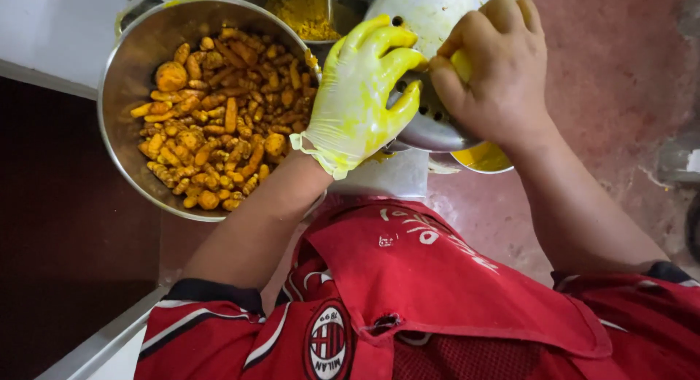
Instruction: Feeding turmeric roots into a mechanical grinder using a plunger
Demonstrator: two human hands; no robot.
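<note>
My left hand [361,95], in a yellow-stained thin glove, grips the rim of a perforated metal colander [430,121] held tilted in front of me. My bare right hand [496,70] presses on the colander's outer side, fingers curled over something yellow. Under the colander sits a smaller bowl [485,160] with yellow liquid or paste. To the left stands a large steel bowl [124,74] filled with several orange-yellow turmeric roots [215,117].
Another container of yellow powder or paste [302,12] stands at the top behind the big bowl. A white ledge [51,30] runs at the left, a reddish floor [620,74] lies on the right. My red apron and shirt fill the bottom.
</note>
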